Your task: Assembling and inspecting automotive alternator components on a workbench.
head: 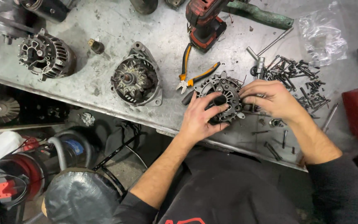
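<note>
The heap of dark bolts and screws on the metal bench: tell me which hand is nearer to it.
Right. The right hand lies beside the heap of dark bolts and screws; the left hand is farther off, gripping the black round housing.

Dark grey, ribbed alternator cover sits under the fingers; orange-and-black handled pliers just above them, a red-and-black drill beyond, black screws scattered on the scuffed silver-grey bench.

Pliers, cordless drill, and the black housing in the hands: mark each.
pliers (195,76), head view, on the orange-and-black handles
cordless drill (206,25), head view, on the red body
black housing (224,89), head view, on its ribbed top face between the left hand (199,118) and right hand (270,99)
</note>
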